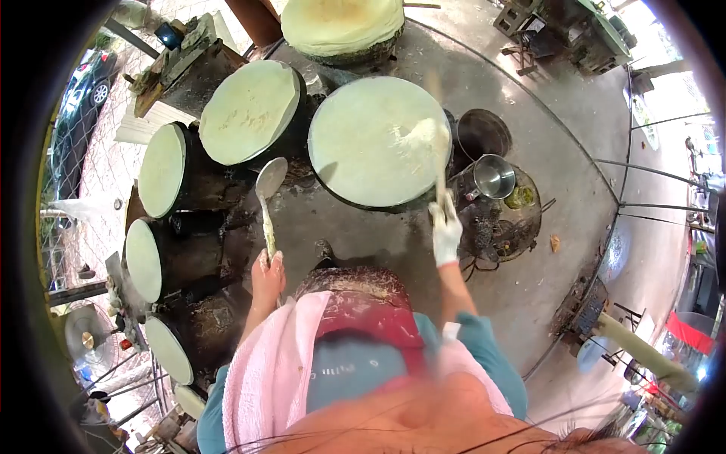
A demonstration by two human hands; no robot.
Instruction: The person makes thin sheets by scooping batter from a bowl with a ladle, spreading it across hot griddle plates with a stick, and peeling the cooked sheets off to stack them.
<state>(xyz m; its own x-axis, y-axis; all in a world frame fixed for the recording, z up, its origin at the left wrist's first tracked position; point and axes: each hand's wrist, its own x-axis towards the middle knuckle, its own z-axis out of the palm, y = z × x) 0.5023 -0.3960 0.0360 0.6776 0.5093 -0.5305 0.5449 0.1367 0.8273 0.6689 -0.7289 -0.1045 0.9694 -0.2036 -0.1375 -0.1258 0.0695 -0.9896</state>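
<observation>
In my left hand [268, 278], which is closed, is the handle of a long ladle [271, 178]. Its bowl points away from me, and whitish batter coats the handle. My right hand [446, 233], in a white glove, grips a pale wooden stick [441, 163], smeared by motion. The stick reaches over the right side of a large round griddle [355, 136] covered by a thin pale sheet. A rough patch of whitish batter [422, 135] lies on that sheet beside the stick; whether they touch I cannot tell.
More round griddles with pale sheets curve around the left, including one at upper left [249, 113]. A stack of thin flatbreads [344, 23] stands at the far side. On the right are a dark bucket [484, 135], a metal pot [494, 178] and a round stand [503, 234].
</observation>
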